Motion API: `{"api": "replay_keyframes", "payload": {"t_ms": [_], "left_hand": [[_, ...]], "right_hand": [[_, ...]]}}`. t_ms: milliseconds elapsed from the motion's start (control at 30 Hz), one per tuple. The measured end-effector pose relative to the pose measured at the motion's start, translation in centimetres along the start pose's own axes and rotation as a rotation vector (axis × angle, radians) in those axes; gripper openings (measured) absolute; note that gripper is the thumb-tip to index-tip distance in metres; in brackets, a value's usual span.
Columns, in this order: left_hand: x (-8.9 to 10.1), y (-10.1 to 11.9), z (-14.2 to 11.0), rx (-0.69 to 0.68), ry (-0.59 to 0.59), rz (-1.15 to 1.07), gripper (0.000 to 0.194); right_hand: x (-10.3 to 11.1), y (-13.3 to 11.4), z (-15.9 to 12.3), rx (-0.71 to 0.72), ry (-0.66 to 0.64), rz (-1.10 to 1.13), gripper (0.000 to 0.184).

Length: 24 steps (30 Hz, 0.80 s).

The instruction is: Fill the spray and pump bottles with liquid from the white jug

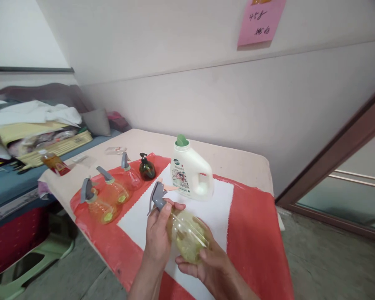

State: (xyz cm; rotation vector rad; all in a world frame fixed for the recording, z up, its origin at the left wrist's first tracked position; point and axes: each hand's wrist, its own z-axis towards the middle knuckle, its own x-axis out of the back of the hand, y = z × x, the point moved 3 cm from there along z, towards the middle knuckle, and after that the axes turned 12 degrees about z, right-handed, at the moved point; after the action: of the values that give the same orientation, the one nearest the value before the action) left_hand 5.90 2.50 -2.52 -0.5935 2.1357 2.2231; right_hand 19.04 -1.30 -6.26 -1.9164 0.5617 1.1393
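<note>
A clear yellowish spray bottle [187,233] with a grey trigger head lies tilted over a white cloth [215,208]. My left hand [158,237] is closed around its neck, just below the grey trigger. My right hand [208,264] cups the bottle's round bottom from underneath. A white detergent jug [190,173] with a green cap stands upright just beyond the bottle.
Three more clear spray bottles [108,196] lie on the red cover [256,237] at the left, beside a dark green pump bottle [147,168]. An amber bottle [53,162] sits near the table's left edge. A bed with piled bedding [34,125] is at far left.
</note>
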Motion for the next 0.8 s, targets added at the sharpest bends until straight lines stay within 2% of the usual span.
{"api": "replay_keyframes", "payload": {"t_ms": [67, 133, 200, 267, 333, 400, 500, 567, 600, 667, 733, 767, 800], "left_hand": [[0.1, 0.2, -0.1, 0.008, 0.007, 0.009, 0.018], [0.1, 0.2, -0.2, 0.023, -0.004, 0.006, 0.018], [-0.1, 0.1, -0.4, 0.027, 0.001, 0.0, 0.017], [-0.2, -0.1, -0.5, 0.027, 0.05, 0.002, 0.019], [-0.2, -0.3, -0.6, 0.046, 0.122, 0.035, 0.021], [-0.1, -0.5, -0.4, 0.07, 0.191, 0.079, 0.024], [0.1, -0.4, -0.1, 0.078, 0.274, 0.056, 0.025], [0.0, -0.2, 0.0, 0.088, 0.263, 0.006, 0.023], [-0.1, -0.1, 0.0, 0.1, 0.232, -0.013, 0.022], [-0.4, 0.1, -0.1, 0.127, 0.15, -0.036, 0.021], [-0.6, 0.1, -0.3, 0.143, 0.132, -0.037, 0.02], [-0.6, 0.1, -0.4, 0.144, 0.155, -0.024, 0.02], [-0.5, 0.0, -0.4, 0.144, 0.186, -0.001, 0.021]], "right_hand": [[0.3, 0.4, 0.0, -0.059, -0.02, -0.002, 0.097], [0.7, 1.0, 0.2, -0.223, -0.024, 0.08, 0.09], [0.9, 1.6, 0.3, -0.368, 0.001, 0.16, 0.097], [1.0, 2.0, 0.7, -0.399, 0.041, 0.175, 0.097], [1.1, 2.1, 1.1, -0.306, 0.089, 0.136, 0.091], [1.1, 1.8, 1.3, -0.107, 0.136, 0.003, 0.092], [0.9, 1.1, 0.9, 0.259, 0.186, -0.336, 0.112], [0.7, 0.8, 0.5, 0.342, 0.182, -0.478, 0.105], [0.7, 0.8, 0.4, 0.296, 0.164, -0.464, 0.094], [0.8, 1.1, 0.4, 0.08, 0.118, -0.308, 0.078], [0.8, 1.6, 0.5, -0.133, 0.085, -0.12, 0.083], [0.8, 1.7, 0.6, -0.187, 0.086, -0.064, 0.085], [0.8, 1.8, 0.8, -0.183, 0.089, -0.05, 0.085]]}}
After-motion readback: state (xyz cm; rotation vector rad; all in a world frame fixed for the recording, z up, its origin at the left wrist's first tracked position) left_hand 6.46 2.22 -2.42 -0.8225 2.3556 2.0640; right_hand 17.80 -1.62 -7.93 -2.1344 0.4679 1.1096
